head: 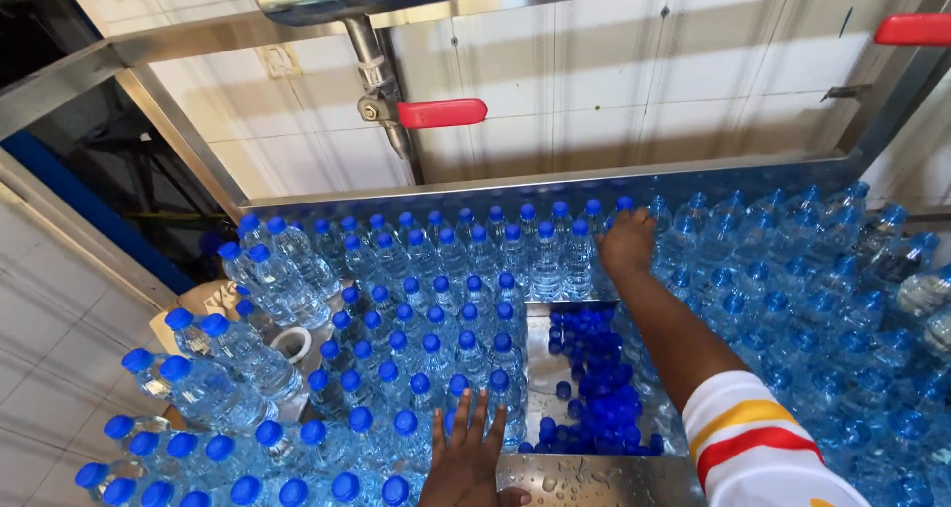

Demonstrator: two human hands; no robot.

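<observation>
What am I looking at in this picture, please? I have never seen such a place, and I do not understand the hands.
The one picture comes from a camera on a person's head, looking down. The left hand lies flat against upright capped water bottles. The right hand reaches to the far row of bottles. Both hands look open, holding nothing. Loose blue caps lie on a wet steel table. Above hangs a steel pipe with red valve handles.

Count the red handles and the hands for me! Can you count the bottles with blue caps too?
Red handles: 2
Hands: 2, the left hand and the right hand
Total: 4
Blue-capped bottles: far too many, packed too tightly, to count.
</observation>
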